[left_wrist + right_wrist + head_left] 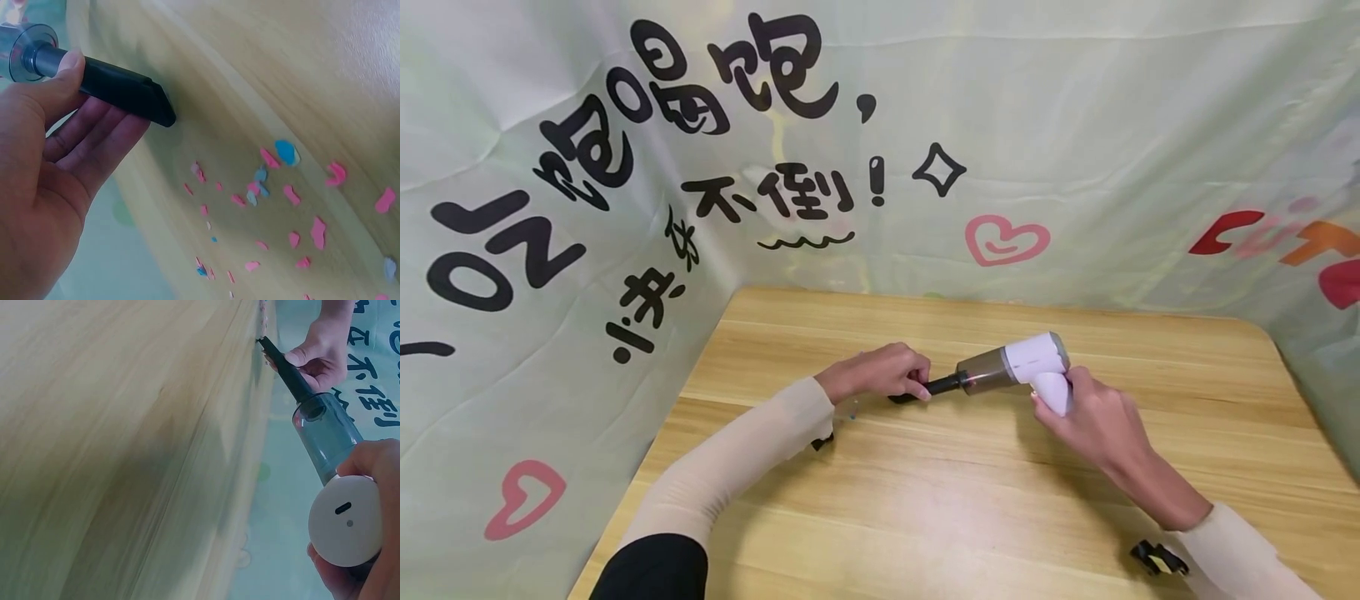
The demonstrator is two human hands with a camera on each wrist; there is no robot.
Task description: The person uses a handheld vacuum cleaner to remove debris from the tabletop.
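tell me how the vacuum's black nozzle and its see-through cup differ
The nozzle is solid black; the cup is tinted and see-through. The nozzle is slim, the cup clearly wider. The nozzle ends in a slanted tip, while the cup is a round tube. Both are parts of one vacuum, joined end to end.

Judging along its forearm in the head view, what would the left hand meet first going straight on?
Probably the see-through dust cup, just beyond the black nozzle that the left hand pinches; depth is uncertain.
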